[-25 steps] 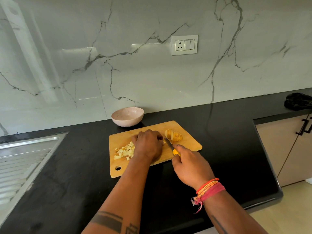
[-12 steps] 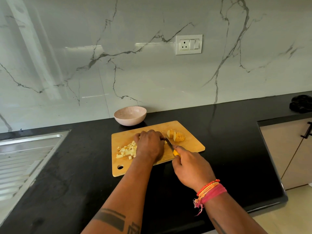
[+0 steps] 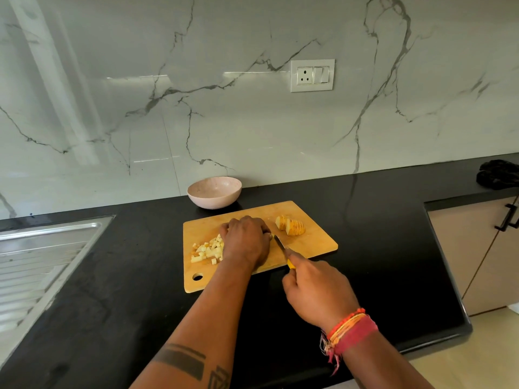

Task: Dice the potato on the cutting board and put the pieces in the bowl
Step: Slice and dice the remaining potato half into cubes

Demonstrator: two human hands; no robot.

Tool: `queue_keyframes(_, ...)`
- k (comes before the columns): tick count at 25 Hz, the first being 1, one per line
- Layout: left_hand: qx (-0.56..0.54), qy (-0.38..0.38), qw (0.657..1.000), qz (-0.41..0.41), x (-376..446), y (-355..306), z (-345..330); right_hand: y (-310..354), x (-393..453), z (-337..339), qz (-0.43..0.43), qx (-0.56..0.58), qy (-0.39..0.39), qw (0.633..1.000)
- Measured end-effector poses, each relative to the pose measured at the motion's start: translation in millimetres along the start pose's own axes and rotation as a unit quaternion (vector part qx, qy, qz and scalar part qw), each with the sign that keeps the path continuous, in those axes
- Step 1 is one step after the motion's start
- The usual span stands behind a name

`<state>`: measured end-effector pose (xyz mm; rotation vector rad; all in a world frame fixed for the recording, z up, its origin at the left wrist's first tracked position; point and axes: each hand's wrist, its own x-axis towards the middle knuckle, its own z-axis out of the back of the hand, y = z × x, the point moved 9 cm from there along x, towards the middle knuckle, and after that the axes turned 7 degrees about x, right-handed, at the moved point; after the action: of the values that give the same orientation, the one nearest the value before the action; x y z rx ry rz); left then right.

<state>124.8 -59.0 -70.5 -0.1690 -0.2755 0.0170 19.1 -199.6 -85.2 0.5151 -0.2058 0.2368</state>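
Little has changed: the left hand (image 3: 247,240) still pins potato mid-board (image 3: 314,245), the right hand (image 3: 317,290) still grips the knife (image 3: 280,244). Dice (image 3: 209,249) remain near its left edge; bowl (image 3: 214,192) empty.

Matt wooden cutting board (image 3: 309,242) – glossy marble-look wall (image 3: 252,130) – ribbed steel drainboard (image 3: 42,262).

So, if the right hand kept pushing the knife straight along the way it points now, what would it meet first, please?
The right hand aims the knife up and left, toward the left hand pressing on the cutting board. It would probably meet those fingers first, or the potato piece under them; depth is unclear.
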Motion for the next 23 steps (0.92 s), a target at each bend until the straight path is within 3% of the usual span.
queue_keyframes(3,-0.011,-0.001,1.000,0.006,-0.7,3.5,2.5,1.3,-2.2,4.6,-0.008,0.010,-0.024,1.000)
queue_keyframes(17,0.019,0.006,0.999,0.030,4.6,8.2,-3.4,15.9,23.8,-8.0,0.022,-0.005,0.028,0.999)
queue_keyframes(23,0.009,-0.033,0.999,0.035,4.4,11.0,6.2,3.8,-4.0,2.5,0.005,0.017,-0.021,1.000)
